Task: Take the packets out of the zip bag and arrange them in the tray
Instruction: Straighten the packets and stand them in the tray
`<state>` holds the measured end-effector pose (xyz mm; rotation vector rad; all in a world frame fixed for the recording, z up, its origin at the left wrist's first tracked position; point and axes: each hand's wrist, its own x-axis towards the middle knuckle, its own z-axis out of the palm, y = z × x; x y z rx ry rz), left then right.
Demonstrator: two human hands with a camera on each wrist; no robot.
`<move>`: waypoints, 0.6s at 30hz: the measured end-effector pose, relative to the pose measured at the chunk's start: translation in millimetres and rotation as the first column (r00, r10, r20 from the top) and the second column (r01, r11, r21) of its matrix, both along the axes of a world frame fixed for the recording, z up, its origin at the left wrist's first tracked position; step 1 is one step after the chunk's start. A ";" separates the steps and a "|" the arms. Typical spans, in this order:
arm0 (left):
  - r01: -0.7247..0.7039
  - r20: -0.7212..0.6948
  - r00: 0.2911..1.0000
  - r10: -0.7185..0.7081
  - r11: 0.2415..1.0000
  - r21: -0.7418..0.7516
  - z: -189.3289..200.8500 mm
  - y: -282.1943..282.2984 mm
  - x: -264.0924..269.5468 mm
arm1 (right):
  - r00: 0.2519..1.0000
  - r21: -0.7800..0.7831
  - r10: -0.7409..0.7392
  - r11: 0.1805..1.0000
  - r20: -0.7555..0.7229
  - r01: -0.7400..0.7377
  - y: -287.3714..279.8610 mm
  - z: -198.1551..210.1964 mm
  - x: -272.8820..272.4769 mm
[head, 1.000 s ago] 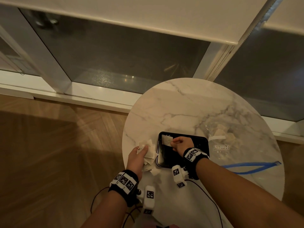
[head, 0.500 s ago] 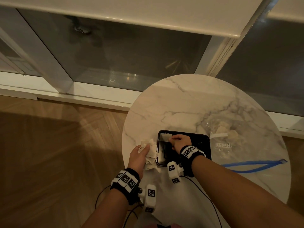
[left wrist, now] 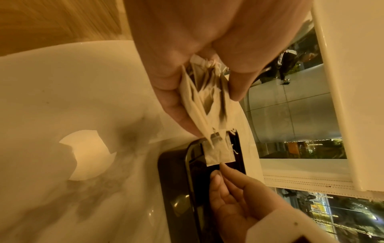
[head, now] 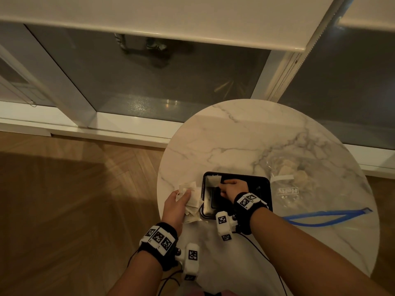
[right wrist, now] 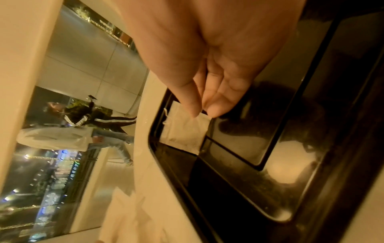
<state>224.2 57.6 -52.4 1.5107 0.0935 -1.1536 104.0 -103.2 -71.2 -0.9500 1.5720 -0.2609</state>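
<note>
Working at the round marble table point(head: 245, 146), you've got the black tray point(head: 259, 183) in front of you and the zip bag point(head: 299, 189) lying flat just right of it, blue zip edge toward you, a few packets point(head: 288, 169) still visible inside at its far end. Your left hand point(head: 174, 207) sits just left of the tray, thumb and fingers pinching a fanned bunch of packets point(head: 192, 196); the left wrist view shows the bunch point(left wrist: 204, 102) hanging down toward the tray's left rim. Your right hand point(head: 232, 188) is over the tray, fingertips point(right wrist: 195, 110) down on one corner of a single packet point(head: 214, 180) that lies flat in the far-left corner, its string on the far side. Whether you're pinching that corner or only pressing it, I cannot tell.

Key relation: the next packet comes from the bunch, which lies left of your right hand across the tray's left rim, so the right hand is the one to reach for it. The open tray floor runs right and toward you from the placed packet.

Versus a second ago: the packet was held above the tray's near-left part; now it's down in the far-left corner, and your right hand has gone forward with it. The left hand's bunch has hardly shifted.
</note>
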 end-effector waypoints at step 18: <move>0.213 0.088 0.976 -0.199 0.958 -0.195 62.9 -7.8 -69.4 | 0.862 -0.063 0.256 0.965 0.437 -0.255 43.9 98.6 -71.7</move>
